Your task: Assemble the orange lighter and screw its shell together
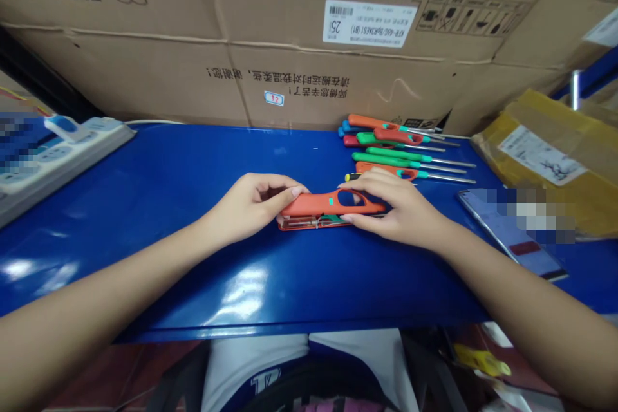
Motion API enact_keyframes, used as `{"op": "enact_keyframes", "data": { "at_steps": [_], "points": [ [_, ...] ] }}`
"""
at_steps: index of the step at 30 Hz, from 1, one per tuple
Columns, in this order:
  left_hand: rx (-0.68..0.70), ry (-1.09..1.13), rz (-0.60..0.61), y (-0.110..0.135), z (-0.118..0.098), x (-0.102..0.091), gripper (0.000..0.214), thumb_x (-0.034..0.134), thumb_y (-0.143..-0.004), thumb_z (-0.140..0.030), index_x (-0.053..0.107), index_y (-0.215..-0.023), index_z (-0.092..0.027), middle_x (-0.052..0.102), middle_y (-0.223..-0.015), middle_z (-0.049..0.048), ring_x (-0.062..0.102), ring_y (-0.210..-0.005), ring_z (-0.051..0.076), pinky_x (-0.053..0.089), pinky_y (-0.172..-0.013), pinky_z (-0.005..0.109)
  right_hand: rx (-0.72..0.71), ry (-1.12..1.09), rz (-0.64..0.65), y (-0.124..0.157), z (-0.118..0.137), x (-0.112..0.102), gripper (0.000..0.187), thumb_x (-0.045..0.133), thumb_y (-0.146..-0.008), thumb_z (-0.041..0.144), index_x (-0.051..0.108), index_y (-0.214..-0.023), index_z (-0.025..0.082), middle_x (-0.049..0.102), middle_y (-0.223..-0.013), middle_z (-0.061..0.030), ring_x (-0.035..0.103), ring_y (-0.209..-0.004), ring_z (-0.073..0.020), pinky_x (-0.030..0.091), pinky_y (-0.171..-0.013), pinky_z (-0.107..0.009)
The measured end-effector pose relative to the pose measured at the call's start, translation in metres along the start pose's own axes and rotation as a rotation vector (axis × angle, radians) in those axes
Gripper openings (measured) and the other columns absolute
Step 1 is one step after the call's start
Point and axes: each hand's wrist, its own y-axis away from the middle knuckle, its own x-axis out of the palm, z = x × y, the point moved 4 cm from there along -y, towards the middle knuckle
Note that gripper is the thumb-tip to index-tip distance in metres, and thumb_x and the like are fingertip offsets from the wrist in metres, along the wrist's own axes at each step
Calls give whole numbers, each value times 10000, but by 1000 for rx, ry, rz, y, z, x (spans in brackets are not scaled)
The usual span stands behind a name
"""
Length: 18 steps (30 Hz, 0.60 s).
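Observation:
In the head view, the orange upper shell half [311,204] of a long-nosed gas lighter lies between my two hands. My left hand [255,209] pinches its left end between thumb and fingers. Around the trigger opening at its other end, my right hand [403,206] has its thumb and fingers closed. Right under this shell is the lower shell half [299,226], with wires and small inner parts showing along its front edge. The two halves look slightly apart at the front. A yellow-and-black handle [352,177] pokes out behind my right fingers, the rest of it hidden.
Several assembled lighters [400,158] in green, orange, red and blue lie heaped behind my right hand. A phone [512,232] and a yellow-taped parcel [545,148] are on the right. A power strip [67,148] sits left; a large carton [270,6] walls the back.

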Motion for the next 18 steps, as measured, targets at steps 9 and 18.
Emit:
{"op": "enact_keyframes", "data": {
  "at_steps": [9,18],
  "points": [
    [488,-470,32,10,-9,6,410,692,-936,-342,676,-1307,-167,710,-1122,81,681,-973,171,550,-846,267,108,-119,53,-1,-2,4,316,731,-884,361,687,-1135,175,713,-1004,-80,658,-908,-221,525,-827,-357],
    [580,-903,195,14,-20,3,341,581,-970,-359,692,-1234,-174,743,-1070,56,671,-919,219,514,-814,349,49,-131,176,-1,0,18,262,701,-906,342,653,-1114,191,656,-1069,-80,590,-1038,-239,461,-1025,-443]
  ]
}}
